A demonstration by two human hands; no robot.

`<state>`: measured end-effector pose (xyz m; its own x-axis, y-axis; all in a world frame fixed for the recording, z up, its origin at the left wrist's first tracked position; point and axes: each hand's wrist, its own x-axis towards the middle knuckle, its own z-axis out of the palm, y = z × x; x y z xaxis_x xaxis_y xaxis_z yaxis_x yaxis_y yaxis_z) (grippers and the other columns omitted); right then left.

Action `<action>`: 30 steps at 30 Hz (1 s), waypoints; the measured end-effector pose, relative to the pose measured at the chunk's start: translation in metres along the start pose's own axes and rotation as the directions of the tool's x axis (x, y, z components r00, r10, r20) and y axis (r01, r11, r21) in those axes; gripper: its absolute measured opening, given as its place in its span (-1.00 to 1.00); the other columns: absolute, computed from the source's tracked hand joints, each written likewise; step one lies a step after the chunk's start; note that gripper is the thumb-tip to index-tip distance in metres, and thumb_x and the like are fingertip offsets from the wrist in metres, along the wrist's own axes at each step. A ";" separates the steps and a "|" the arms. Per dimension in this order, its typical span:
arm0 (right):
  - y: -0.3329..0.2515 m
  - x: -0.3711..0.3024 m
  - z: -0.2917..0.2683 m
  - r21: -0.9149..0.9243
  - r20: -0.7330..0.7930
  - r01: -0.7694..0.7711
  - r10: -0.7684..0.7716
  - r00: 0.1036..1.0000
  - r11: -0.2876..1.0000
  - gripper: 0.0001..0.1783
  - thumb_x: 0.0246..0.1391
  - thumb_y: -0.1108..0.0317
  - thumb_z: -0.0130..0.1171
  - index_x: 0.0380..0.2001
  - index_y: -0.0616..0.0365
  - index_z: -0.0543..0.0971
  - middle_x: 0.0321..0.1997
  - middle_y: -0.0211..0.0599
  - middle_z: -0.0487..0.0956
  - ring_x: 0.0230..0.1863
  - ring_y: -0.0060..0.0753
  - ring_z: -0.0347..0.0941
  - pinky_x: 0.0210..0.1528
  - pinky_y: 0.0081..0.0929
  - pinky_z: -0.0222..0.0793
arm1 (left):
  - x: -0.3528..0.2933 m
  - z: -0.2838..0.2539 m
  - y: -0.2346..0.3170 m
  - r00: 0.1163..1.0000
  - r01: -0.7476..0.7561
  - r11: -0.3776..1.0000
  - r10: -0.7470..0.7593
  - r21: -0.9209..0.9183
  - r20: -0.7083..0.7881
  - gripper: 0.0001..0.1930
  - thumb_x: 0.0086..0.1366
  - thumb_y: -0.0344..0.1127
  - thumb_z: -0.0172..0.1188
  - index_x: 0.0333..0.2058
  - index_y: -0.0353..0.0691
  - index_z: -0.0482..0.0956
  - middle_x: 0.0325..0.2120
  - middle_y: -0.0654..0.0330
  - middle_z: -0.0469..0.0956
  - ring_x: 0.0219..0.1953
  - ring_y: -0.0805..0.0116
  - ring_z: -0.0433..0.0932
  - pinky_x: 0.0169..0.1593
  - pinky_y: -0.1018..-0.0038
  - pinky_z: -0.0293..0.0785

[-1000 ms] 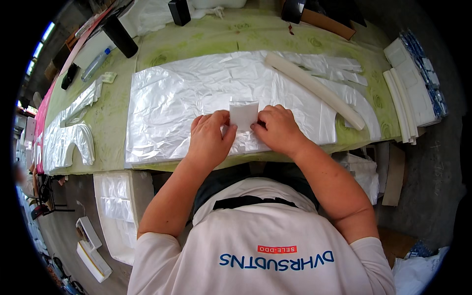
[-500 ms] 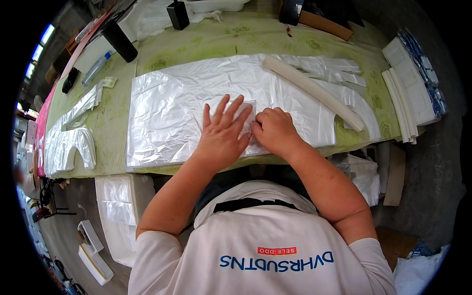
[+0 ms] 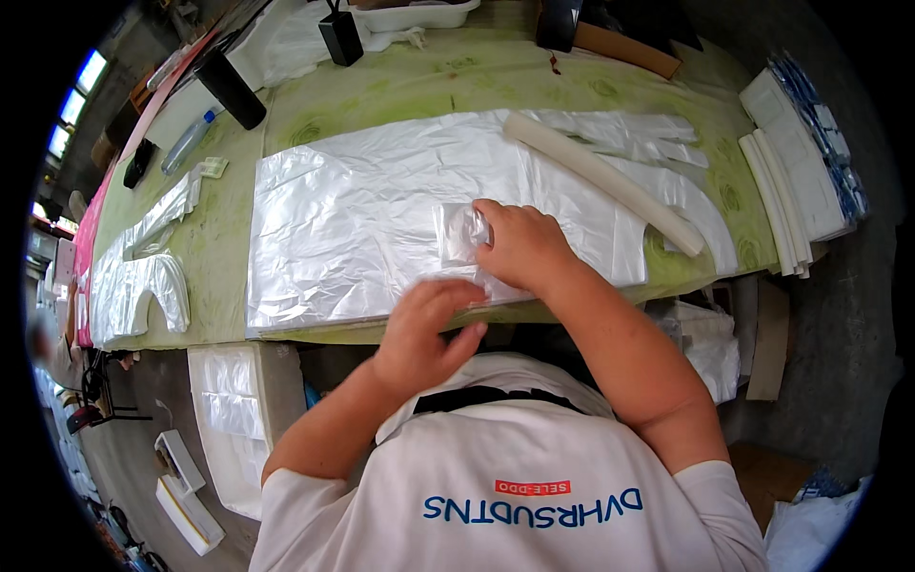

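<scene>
A stack of thin, shiny clear plastic sheets (image 3: 329, 224) with strap-like cut ends lies across the table. On top of it, near the front edge, rests a small folded square of the same plastic (image 3: 457, 234). My right hand (image 3: 524, 250) is closed on the right side of this folded plastic, its thumb and fingertips partly hidden. My left hand (image 3: 424, 329) hovers at the stack's front edge, slightly blurred, its thumb apart from its fingers and nothing in it. A long white tube (image 3: 602, 183) lies slantwise over the stack's right part.
More cut plastic (image 3: 143, 286) lies at the left. Behind it are a clear bottle (image 3: 188, 141), a black cylinder (image 3: 231, 88) and a black box (image 3: 340, 36). White folded packs (image 3: 786, 143) stand at the right edge. Below the table sits a white bin (image 3: 272, 381) with plastic inside.
My left hand has lifted off the folded plastic and moved back toward me. My right hand has shifted slightly onto the folded plastic's right side, and the fold now shows.
</scene>
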<state>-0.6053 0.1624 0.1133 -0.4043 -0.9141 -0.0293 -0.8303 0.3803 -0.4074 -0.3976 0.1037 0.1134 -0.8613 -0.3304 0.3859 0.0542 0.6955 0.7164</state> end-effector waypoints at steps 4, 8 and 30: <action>-0.009 -0.004 -0.006 -0.036 0.073 0.019 -0.016 0.997 0.999 -0.39 -0.03 0.19 0.19 0.15 0.04 0.53 -0.11 -0.09 0.67 -0.05 0.07 0.57 0.01 -0.05 0.48 | -0.062 0.017 0.004 0.743 0.619 0.424 -0.590 -0.661 0.316 -0.70 0.42 -0.30 0.21 0.07 -0.20 0.47 -0.03 0.20 0.54 0.06 0.36 0.50 0.12 0.33 0.46; -0.023 -0.044 -0.001 -0.088 0.100 0.185 -0.176 0.979 0.979 -0.44 -0.05 0.19 0.20 0.10 0.02 0.57 -0.18 -0.09 0.65 -0.08 0.08 0.56 -0.02 -0.07 0.49 | -0.067 0.025 0.007 0.466 0.559 -0.092 -0.787 -0.824 0.403 -0.57 0.49 -0.10 0.07 0.22 -0.12 0.30 0.11 0.16 0.44 0.11 0.19 0.46 0.14 0.19 0.43; -0.029 -0.136 0.066 0.933 0.117 -0.124 0.043 0.992 0.337 -0.71 0.21 0.53 0.24 -0.02 0.18 0.50 -0.17 -0.49 0.53 -0.16 -0.69 0.42 -0.11 -0.64 0.39 | -0.091 0.046 0.024 0.583 0.502 0.132 -0.782 -0.855 0.222 -0.75 0.43 -0.34 0.14 0.03 -0.21 0.48 -0.06 0.26 0.55 -0.05 0.52 0.48 0.03 0.53 0.42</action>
<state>-0.5014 0.2666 0.0690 -0.3919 -0.9072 -0.1531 0.1287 0.1107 -0.9855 -0.3414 0.1794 0.0688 -0.6567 -0.5944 -0.4642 0.0059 -0.6196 0.7849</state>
